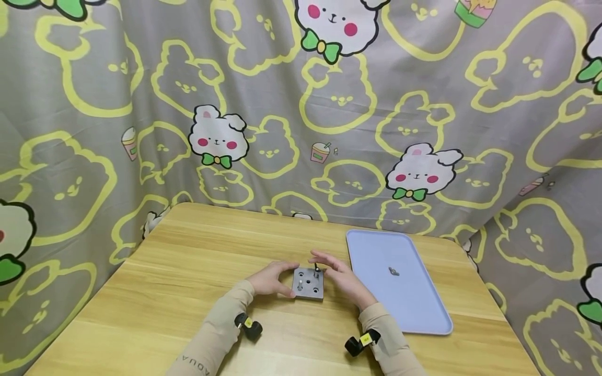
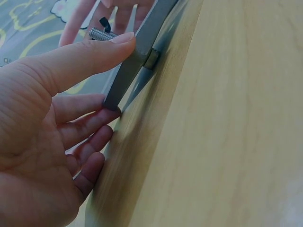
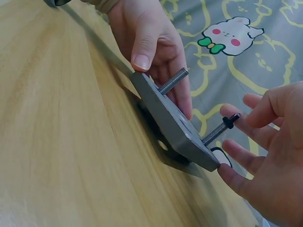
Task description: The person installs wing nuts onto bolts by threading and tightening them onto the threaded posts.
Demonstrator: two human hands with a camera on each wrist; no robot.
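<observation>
A square grey metal plate (image 1: 308, 283) with several holes is at the middle of the table, with two threaded bolts standing up from it. My left hand (image 1: 269, 279) holds its left side, thumb (image 2: 106, 52) on one edge and fingers at another. One bare bolt (image 3: 174, 81) is nearer the left hand. The other bolt (image 3: 215, 133) carries a small dark wing-shaped nut (image 3: 231, 120) near its top. Around that nut the right hand (image 1: 344, 277) is spread, its fingers apart and not visibly pinching it. A lower right-hand finger (image 3: 232, 179) is at the plate's corner.
To the right lies a light blue tray (image 1: 376, 245) holding a small metal piece (image 1: 393, 271), perhaps another wing nut. A patterned curtain (image 1: 263, 94) hangs behind the wooden table (image 1: 188, 250). Each wrist wears a black camera (image 1: 362, 342).
</observation>
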